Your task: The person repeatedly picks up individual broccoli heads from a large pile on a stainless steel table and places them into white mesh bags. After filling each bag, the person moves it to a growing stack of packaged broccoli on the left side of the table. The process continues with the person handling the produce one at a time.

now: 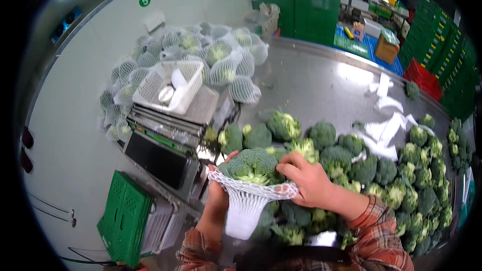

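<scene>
A white foam net sleeve [246, 207] hangs between my hands, its mouth stretched around the lower side of a broccoli head [250, 163]. My left hand [218, 188] grips the left edge of the net and supports the broccoli from that side; some of its fingers are hidden behind the head. My right hand [307, 180] pinches the right edge of the net, with thumb and forefinger against the broccoli. The net's narrow lower end dangles unfilled. Several bare broccoli heads [335, 160] lie on the steel table just beyond and beside my right hand.
Netted broccoli [222, 52] is heaped against the wall. A white plastic basket [192, 99] sits on equipment with a dark screen [156, 160] at left. Loose white net sleeves [384, 128] lie on the steel table [301, 71]. Green crates [122, 214] stand at lower left.
</scene>
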